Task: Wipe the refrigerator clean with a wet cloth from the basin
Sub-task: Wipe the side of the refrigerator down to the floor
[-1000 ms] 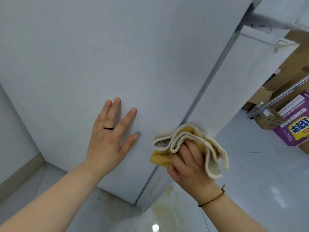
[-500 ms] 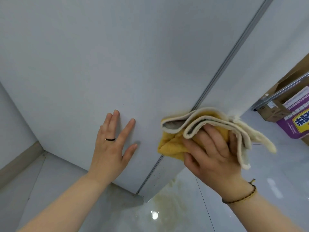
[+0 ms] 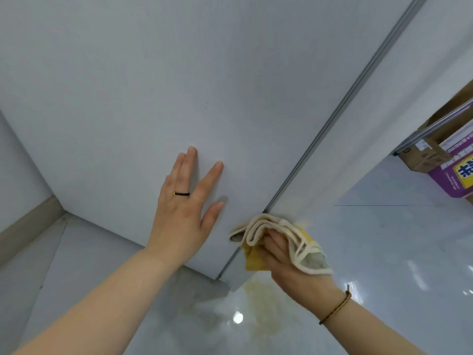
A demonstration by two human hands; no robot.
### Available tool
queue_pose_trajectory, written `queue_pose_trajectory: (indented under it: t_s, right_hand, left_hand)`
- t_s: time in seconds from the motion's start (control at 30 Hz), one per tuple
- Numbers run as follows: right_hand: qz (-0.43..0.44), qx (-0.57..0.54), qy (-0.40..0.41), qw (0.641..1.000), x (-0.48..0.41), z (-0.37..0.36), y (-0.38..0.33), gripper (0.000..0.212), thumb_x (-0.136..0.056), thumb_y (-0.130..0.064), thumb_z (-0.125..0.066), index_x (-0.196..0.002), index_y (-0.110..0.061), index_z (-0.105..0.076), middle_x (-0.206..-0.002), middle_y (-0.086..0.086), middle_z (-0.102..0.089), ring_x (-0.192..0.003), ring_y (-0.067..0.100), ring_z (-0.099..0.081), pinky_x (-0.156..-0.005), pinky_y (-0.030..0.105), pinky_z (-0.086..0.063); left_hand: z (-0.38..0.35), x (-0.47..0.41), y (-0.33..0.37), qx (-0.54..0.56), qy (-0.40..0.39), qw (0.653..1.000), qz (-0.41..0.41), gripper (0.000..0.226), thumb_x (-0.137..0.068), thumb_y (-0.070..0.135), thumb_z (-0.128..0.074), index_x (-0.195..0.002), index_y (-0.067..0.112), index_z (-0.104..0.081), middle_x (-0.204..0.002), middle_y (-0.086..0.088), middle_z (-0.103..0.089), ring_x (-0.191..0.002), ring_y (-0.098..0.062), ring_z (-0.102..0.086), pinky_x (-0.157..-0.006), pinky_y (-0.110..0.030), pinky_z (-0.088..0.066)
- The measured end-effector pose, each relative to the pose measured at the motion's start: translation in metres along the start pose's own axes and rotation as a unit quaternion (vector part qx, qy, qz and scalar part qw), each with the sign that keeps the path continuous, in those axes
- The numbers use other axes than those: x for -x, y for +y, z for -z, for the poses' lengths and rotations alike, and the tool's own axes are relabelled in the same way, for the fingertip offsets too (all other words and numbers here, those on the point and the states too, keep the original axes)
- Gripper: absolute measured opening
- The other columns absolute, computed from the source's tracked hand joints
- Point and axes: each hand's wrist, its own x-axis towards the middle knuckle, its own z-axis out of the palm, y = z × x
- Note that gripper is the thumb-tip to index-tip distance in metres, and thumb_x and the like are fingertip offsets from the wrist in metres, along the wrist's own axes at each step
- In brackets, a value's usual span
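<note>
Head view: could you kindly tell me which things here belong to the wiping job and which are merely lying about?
Belongs to the job:
- refrigerator
- yellow cloth, bunched in the right hand at the refrigerator's lower corner
- left hand, flat on the refrigerator's side

Just lying about:
- purple box
- cardboard box
- yellowish stain on the floor

Left hand (image 3: pixel 182 218) flat, fingers spread and straight, right hand (image 3: pixel 289 267) curled in a grip, both forearms extended

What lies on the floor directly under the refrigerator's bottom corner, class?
A yellowish stain spreads on the glossy floor below the refrigerator. The cloth in the right hand hides the corner edge.
</note>
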Motion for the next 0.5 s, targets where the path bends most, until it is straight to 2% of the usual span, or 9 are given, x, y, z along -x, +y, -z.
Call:
queue_pose_trajectory:
  t_s: [0.03,0.07,0.13,0.17,0.23,0.3,0.37,0.43,0.5]
  right_hand:
    - [-0.019,-0.129,0.079,0.988,-0.008,0.004,0.016,0.038,-0.093,-0.009,-0.029,-0.121,-0.017,-0.053,-0.122,0.0,-0.058,-0.126,0.017,-0.039,-0.109,0.03,-0.031]
    - [-0.021,-0.148,0.075,0.986,-0.016,0.01,0.037,0.032,-0.086,-0.009,-0.041,-0.115,-0.012,-0.055,-0.118,0.007,-0.059,-0.123,0.025,-0.039,-0.111,0.034,-0.026]
    - [-0.125,-0.048,0.178,0.975,-0.034,0.03,0.067,0.033,-0.085,-0.026,-0.049,-0.117,-0.017,-0.053,-0.128,0.008,-0.045,-0.129,0.025,-0.027,-0.118,0.037,-0.006]
    - [-0.163,-0.012,0.203,0.966,-0.037,0.027,0.069,0.035,-0.087,-0.034,-0.048,-0.12,-0.022,-0.051,-0.135,0.006,-0.036,-0.136,0.022,-0.021,-0.118,0.039,-0.001]
    - [-0.206,-0.038,0.219,0.953,-0.043,0.016,0.048,0.034,-0.089,-0.039,-0.045,-0.121,-0.028,-0.049,-0.147,0.004,-0.02,-0.144,0.017,-0.005,-0.117,0.042,0.0]
    - [-0.223,-0.033,0.214,0.95,-0.038,-0.01,0.013,0.033,-0.085,-0.033,-0.048,-0.118,-0.029,-0.051,-0.15,0.004,-0.017,-0.143,0.018,-0.003,-0.114,0.043,-0.006]
    - [-0.218,-0.053,0.18,0.958,-0.027,-0.032,-0.028,0.03,-0.084,-0.022,-0.046,-0.113,-0.027,-0.053,-0.135,0.002,-0.034,-0.134,0.02,-0.019,-0.107,0.039,-0.015]
    - [-0.176,-0.079,0.106,0.976,-0.008,-0.051,-0.069,0.033,-0.089,-0.009,-0.03,-0.111,-0.021,-0.052,-0.121,0.001,-0.044,-0.125,0.022,-0.028,-0.107,0.036,-0.02]
    - [-0.136,-0.094,0.033,0.986,0.006,-0.056,-0.089,0.04,-0.082,0.001,-0.026,-0.111,-0.015,-0.048,-0.119,0.003,-0.044,-0.121,0.023,-0.039,-0.111,0.039,-0.018]
  left_hand:
    - [-0.004,0.008,-0.002,0.002,-0.01,1.0,0.01,0.05,-0.094,0.051,-0.018,-0.137,0.026,-0.024,-0.146,-0.012,-0.011,-0.135,-0.029,-0.012,-0.105,-0.046,-0.02]
    - [-0.007,0.014,-0.005,0.002,-0.02,1.0,0.019,0.05,-0.094,0.052,-0.017,-0.137,0.028,-0.023,-0.146,-0.012,-0.012,-0.135,-0.029,-0.013,-0.103,-0.047,-0.021]
    - [-0.013,0.02,-0.008,0.003,-0.026,0.999,0.031,0.049,-0.094,0.054,-0.015,-0.137,0.03,-0.021,-0.145,-0.012,-0.012,-0.134,-0.029,-0.013,-0.102,-0.048,-0.021]
    - [-0.016,0.02,-0.009,0.005,-0.024,0.999,0.035,0.049,-0.093,0.054,-0.014,-0.136,0.031,-0.02,-0.145,-0.011,-0.012,-0.135,-0.028,-0.011,-0.101,-0.049,-0.02]
    - [-0.018,0.019,-0.006,0.024,-0.015,0.999,0.046,0.048,-0.092,0.057,-0.013,-0.135,0.036,-0.016,-0.146,-0.008,-0.009,-0.135,-0.023,-0.005,-0.1,-0.047,-0.019]
    - [-0.022,0.021,-0.004,0.054,-0.005,0.997,0.055,0.046,-0.091,0.059,-0.015,-0.134,0.043,-0.014,-0.147,-0.001,-0.004,-0.137,-0.015,0.002,-0.099,-0.042,-0.021]
    - [-0.023,0.022,-0.002,0.091,-0.007,0.993,0.074,0.047,-0.086,0.057,-0.024,-0.13,0.051,-0.009,-0.147,0.014,0.006,-0.135,0.004,0.017,-0.098,-0.036,-0.023]
    - [-0.024,0.024,-0.001,0.116,-0.019,0.989,0.088,0.049,-0.081,0.053,-0.024,-0.126,0.058,-0.005,-0.14,0.03,0.013,-0.127,0.017,0.026,-0.099,-0.03,-0.02]
    - [-0.024,0.024,-0.003,0.12,-0.027,0.989,0.087,0.049,-0.08,0.053,-0.022,-0.125,0.06,-0.004,-0.138,0.033,0.015,-0.125,0.018,0.027,-0.101,-0.026,-0.015]
